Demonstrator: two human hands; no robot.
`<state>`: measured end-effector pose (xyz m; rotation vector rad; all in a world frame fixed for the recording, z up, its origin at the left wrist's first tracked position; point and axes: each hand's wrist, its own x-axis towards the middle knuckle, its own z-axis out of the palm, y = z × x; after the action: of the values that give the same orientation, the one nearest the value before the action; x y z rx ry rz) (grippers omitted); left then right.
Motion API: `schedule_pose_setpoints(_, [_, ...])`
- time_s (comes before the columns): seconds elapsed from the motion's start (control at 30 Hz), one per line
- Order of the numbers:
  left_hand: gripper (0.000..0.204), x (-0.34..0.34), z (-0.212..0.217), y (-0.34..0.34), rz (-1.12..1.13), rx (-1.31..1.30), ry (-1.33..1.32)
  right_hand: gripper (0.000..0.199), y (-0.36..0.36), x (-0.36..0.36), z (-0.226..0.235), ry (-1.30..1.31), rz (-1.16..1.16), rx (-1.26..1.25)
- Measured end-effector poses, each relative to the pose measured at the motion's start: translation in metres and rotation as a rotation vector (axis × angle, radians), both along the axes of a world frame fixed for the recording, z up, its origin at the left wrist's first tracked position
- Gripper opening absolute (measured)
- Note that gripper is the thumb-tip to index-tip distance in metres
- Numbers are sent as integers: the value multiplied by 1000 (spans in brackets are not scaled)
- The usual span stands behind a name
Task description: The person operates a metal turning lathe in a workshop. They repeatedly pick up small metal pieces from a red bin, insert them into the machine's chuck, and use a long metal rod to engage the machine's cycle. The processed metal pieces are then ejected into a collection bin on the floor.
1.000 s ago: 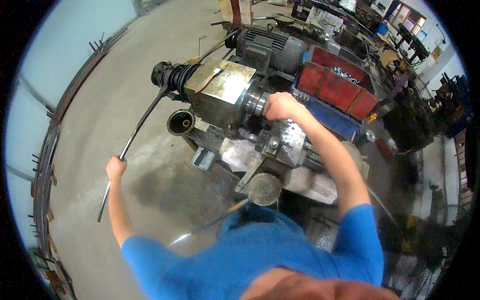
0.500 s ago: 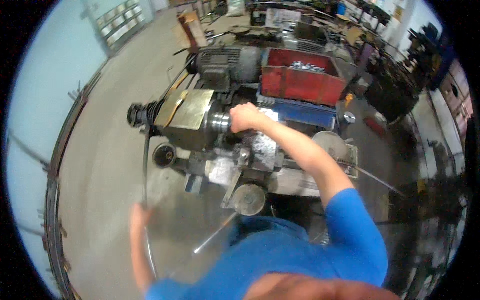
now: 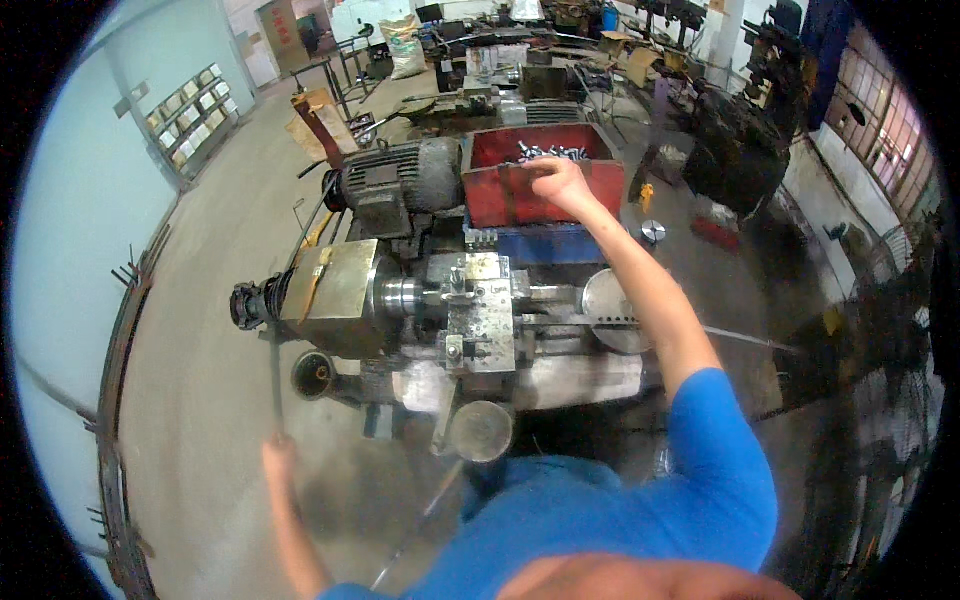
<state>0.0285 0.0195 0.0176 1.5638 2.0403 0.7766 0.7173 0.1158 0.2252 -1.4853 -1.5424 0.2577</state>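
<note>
My right hand is over the near wall of a red bin, its fingers stretched out to the left. Just beyond the fingertips, small shiny metal parts lie in the bin. No part shows clearly in that hand. Low on the left, my left hand is closed around a long lever that rises to the lathe's left end. Between the hands sits the small lathe, with a bright spindle collar and a tool slide carrying metal blocks.
A grey motor stands behind the lathe, left of the bin. The bin rests on a blue container. A round metal disc is below my right forearm, and a round handwheel is at the front. Dark machinery stands at right.
My right hand has moved from the spindle, up and away to the red bin. My left hand stays low on the lever. The view has tilted up, showing more of the workshop.
</note>
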Motion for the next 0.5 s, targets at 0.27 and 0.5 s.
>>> schedule_pose_setpoints(0.27, [23, -11, -5, -12, -12, 5, -361, 33, -197, 78, -60, 25, -143, -167])
schedule_pose_setpoints(0.5, [28, -2, 17, 0, 13, -278, -484, 49, -373, 75, -130, -265, -337, -692])
